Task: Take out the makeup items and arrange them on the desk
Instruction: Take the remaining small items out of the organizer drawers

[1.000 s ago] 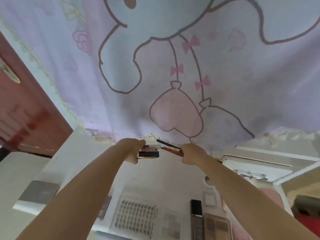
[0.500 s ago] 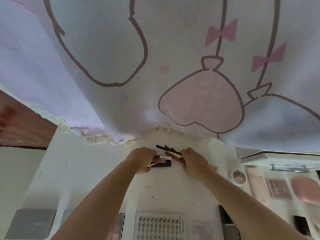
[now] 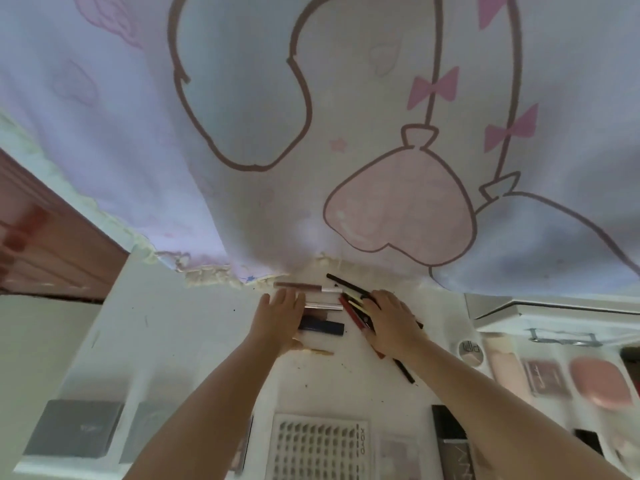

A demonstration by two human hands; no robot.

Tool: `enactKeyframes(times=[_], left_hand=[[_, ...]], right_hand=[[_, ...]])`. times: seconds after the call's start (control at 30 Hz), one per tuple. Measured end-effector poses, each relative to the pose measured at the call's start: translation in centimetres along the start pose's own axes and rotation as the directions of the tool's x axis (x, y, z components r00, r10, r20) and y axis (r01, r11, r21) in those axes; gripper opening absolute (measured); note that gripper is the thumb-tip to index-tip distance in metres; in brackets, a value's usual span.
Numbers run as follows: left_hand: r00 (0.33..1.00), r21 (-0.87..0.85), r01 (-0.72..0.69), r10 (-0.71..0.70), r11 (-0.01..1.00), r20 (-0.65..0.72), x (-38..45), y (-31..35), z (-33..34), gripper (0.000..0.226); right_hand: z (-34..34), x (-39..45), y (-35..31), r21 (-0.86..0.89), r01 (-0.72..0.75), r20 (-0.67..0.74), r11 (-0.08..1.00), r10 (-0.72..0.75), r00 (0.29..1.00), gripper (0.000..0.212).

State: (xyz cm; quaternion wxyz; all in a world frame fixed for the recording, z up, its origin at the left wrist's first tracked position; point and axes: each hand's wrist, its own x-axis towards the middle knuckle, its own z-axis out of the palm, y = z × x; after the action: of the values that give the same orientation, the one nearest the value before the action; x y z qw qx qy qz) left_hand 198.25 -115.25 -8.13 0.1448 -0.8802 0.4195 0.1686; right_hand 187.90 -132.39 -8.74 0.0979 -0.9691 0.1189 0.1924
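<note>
Several flat makeup items along near edge of white desk (image 3: 166, 341): grey palette (image 3: 74, 429) near left, white lash tray (image 3: 320, 446) centre, black compact (image 3: 450, 441) right of it. Pink puff case (image 3: 601, 384) and round mirror (image 3: 470, 352) farther right. Mid-desk: left hand (image 3: 278, 317) flat, fingers straight, resting on ends of lip gloss tubes (image 3: 310, 287) and dark blue tube (image 3: 322, 326). Right hand (image 3: 391, 320) spread, pressing down on fan of pencils (image 3: 353, 308), gripping nothing. Far: cartoon-print curtain (image 3: 242, 116) hanging over desk edge.
</note>
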Motion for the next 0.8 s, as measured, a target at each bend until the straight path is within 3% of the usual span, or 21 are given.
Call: enactKeyframes(times=[0.17, 0.3, 0.43, 0.57, 0.67, 0.8], left_hand=[[0.961, -0.043, 0.275, -0.275, 0.960, 0.005, -5.2, 1.2, -0.6, 0.056], [0.840, -0.122, 0.540, -0.541, 0.832, 0.030, -11.2, 1.4, -2.2, 0.043], [0.661, -0.266, 0.726, -0.751, 0.634, 0.016, -19.6, 0.3, -3.6, 0.046], [0.442, -0.404, 0.826, -0.896, 0.393, 0.032, -30.2, 0.2, -3.3, 0.038], [0.276, -0.389, 0.896, -0.955, 0.214, 0.109, -38.6, 1.9, -1.6, 0.041], [-0.001, -0.365, 0.927, -0.975, -0.084, 0.220, -51.0, 6.3, 1.2, 0.041]], right_hand=[[-2.0, -0.7, -1.1, -0.013, 0.213, -0.039, 0.977, -0.213, 0.976, 0.041], [-4.6, -1.8, -5.3, -0.137, 0.455, -0.090, 0.880, -0.468, 0.879, 0.049], [-7.4, -4.7, -13.4, -0.286, 0.604, -0.137, 0.744, -0.656, 0.743, 0.058], [-8.3, -9.8, -22.2, -0.309, 0.764, -0.070, 0.567, -0.814, 0.576, 0.058], [-7.2, -15.3, -28.5, -0.331, 0.855, -0.011, 0.399, -0.908, 0.419, 0.057], [-4.4, -25.9, -36.5, -0.368, 0.916, 0.107, 0.162, -0.971, 0.214, 0.057]])
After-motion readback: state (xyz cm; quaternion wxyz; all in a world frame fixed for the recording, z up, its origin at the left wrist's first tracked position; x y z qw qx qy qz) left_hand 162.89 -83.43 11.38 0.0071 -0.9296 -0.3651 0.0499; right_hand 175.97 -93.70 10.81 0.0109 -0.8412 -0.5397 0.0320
